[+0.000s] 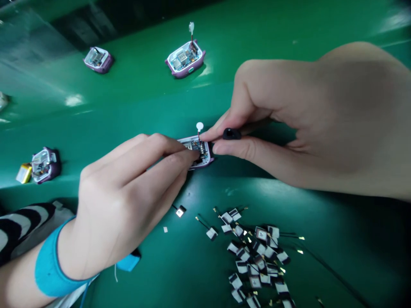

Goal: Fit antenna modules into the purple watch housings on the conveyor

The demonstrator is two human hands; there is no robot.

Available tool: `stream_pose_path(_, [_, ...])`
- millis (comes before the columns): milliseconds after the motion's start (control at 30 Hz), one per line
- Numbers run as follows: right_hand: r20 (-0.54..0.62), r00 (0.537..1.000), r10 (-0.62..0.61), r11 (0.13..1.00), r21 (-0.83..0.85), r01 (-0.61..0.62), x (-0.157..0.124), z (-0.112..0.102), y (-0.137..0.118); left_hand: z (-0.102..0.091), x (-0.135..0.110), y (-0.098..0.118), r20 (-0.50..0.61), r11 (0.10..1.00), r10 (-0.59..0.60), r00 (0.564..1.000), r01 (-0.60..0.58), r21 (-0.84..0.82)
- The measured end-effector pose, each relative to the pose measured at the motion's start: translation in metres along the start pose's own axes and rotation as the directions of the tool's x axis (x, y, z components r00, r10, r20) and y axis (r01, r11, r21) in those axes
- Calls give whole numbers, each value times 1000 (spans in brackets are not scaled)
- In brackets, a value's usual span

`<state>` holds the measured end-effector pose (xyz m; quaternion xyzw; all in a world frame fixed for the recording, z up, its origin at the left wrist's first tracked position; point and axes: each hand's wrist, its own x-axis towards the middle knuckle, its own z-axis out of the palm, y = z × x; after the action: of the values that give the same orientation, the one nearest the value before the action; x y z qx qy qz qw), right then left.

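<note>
A small purple case with an open circuit board (198, 150) lies on the green surface (135, 111) in the middle. My left hand (128, 201) has its fingers pressed together on the case's left side and on the board. My right hand (308, 119) pinches a small black tool (231, 134) between thumb and forefinger at the case's right edge. A thin wire with a white round tab (199, 126) sticks up from the board between the two hands. A blue band (48, 265) circles my left wrist.
A pile of several small black-and-white square parts with thin leads (257, 256) lies in front, and two loose ones (180, 211) sit nearer the case. Three more open purple cases rest at back centre (185, 59), back left (98, 59) and far left (45, 164), the last beside a yellow pack (24, 173).
</note>
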<state>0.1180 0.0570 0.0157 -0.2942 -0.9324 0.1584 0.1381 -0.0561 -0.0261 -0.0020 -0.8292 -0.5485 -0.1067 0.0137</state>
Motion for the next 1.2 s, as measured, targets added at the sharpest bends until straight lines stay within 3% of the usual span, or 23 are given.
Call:
stream_pose_path(200, [17,1000,20,987,160,-23,2,-5,4,-1,-1,1,-14,996,-80,997,79,-30])
stream_pose_path(433, [-2,999,-46,995,83,46,1,-4,5,-1,-1,-3,-1,999,-13,1000,13,-39])
stream_pose_path(900, [36,999,-37,997,70,34,0,11,5,2,1,-2,-15,1000,-11,1000,11,3])
stream_pose_path(1100, [23,999,44,996,74,-46,5,20,12,2,-1,-4,-10,1000,-30,999,31,4])
stream_pose_path(1200, [135,983,124,967,207,-151,8,15,13,2,-1,-6,-19,1000,4,1000,-5,-26])
